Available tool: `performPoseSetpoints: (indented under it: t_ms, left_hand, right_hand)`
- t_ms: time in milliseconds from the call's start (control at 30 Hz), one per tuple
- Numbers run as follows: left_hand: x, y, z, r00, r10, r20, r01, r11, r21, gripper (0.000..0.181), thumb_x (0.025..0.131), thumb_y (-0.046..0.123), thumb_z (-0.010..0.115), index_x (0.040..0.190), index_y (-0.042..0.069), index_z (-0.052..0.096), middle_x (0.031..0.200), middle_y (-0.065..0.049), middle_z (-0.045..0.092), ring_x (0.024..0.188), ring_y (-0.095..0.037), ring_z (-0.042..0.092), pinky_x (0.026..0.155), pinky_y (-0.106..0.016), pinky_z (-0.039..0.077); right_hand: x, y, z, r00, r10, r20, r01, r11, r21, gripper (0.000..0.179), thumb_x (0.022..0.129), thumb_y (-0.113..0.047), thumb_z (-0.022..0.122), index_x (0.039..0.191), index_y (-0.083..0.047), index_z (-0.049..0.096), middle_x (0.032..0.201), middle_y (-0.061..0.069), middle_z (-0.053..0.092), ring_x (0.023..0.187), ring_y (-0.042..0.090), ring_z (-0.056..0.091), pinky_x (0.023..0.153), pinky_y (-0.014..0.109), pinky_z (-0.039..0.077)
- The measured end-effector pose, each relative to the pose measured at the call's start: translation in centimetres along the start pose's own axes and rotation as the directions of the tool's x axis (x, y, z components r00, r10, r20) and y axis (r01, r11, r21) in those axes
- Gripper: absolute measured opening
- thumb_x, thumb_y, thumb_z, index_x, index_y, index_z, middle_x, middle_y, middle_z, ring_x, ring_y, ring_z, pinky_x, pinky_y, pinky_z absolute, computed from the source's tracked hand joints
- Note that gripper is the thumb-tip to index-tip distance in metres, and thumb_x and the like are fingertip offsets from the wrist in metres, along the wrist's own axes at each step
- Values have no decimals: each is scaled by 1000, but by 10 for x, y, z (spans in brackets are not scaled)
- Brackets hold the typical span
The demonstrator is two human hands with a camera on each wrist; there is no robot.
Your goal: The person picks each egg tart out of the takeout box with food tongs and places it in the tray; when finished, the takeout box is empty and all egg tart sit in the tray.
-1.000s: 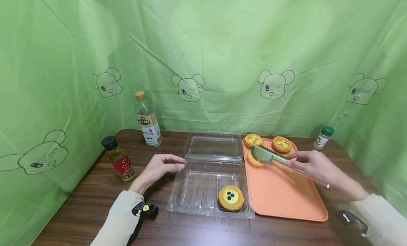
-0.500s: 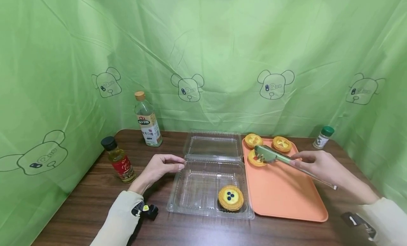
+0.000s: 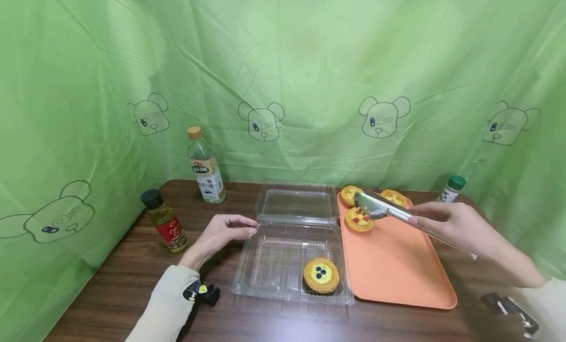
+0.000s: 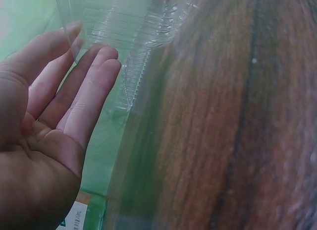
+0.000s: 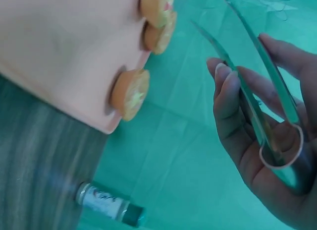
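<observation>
My right hand grips metal tongs, whose two arms stand apart in the right wrist view with nothing between them. The broad tong end overlaps the far side of a tart with red fruit on the orange tray. Behind it sit two more tarts, one at the left corner and one partly covered by the tongs. My left hand pinches the left rim of an open clear plastic container with thumb and forefinger. A blueberry-topped tart lies in the container's front right.
At the left stand a glass bottle with a tan cap and a dark-capped oil bottle. A small green-capped shaker is beyond the tray's far right corner. Green curtain encloses the table.
My right hand and the tongs have moved up and to the right, uncovering more of the red-fruit tart, which stays on the tray. The left hand has not moved.
</observation>
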State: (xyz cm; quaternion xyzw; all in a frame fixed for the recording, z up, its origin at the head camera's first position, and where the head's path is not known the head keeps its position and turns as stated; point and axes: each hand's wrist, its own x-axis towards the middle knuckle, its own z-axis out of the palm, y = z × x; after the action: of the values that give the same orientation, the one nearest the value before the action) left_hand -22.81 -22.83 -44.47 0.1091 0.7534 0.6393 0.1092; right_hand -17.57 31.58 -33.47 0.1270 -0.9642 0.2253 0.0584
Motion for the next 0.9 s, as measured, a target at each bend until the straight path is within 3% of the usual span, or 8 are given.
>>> performPoseSetpoints:
  t_ms: [333, 500, 667, 833, 900]
  left_hand:
    - [0, 3, 0, 1000, -5, -8, 5, 1000, 25, 28, 90, 14, 88, 116, 4, 81, 113, -10, 79, 98, -17, 74, 84, -33, 61]
    - [-1, 2, 0, 1000, -12, -1, 12, 1000, 0, 30, 90, 13, 88, 117, 2, 80, 114, -11, 78, 99, -18, 74, 86, -34, 61]
    - [-1, 2, -1, 1000, -8, -9, 8, 1000, 13, 30, 90, 15, 88, 116, 3, 81, 113, -10, 78, 99, -18, 74, 86, -36, 62]
    - [-1, 2, -1, 1000, -9, 1, 9, 1000, 18, 30, 91, 16, 88, 117, 2, 80, 113, -10, 79, 98, -17, 74, 85, -35, 61]
    - [0, 2, -1, 1000, -10, 3, 9, 1000, 17, 30, 91, 16, 87, 117, 2, 80, 112, -10, 79, 98, -17, 74, 86, -36, 62]
  right_hand:
    - [0, -36, -3, 994, -86, 72, 81, 994, 72, 32, 99, -32, 79, 126, -15, 78, 84, -12, 70, 67, 7, 58, 57, 28, 48]
    - [0, -50, 0, 980, -135, 145, 117, 986, 122, 28, 98, -34, 80, 124, -24, 79, 82, -12, 67, 66, 7, 56, 57, 28, 47]
    - [7, -59, 6, 938, -292, 189, 259, 949, 179, 20, 97, -30, 81, 117, -28, 80, 87, -17, 69, 66, 4, 56, 58, 26, 49]
    - [15, -65, 11, 880, -421, 221, 374, 900, 225, 23, 97, -26, 82, 119, -20, 80, 89, -18, 69, 66, 0, 55, 55, 25, 49]
    - [18, -67, 13, 860, -453, 234, 402, 885, 234, 25, 97, -26, 82, 120, -18, 80, 98, -17, 73, 72, 0, 59, 59, 25, 52]
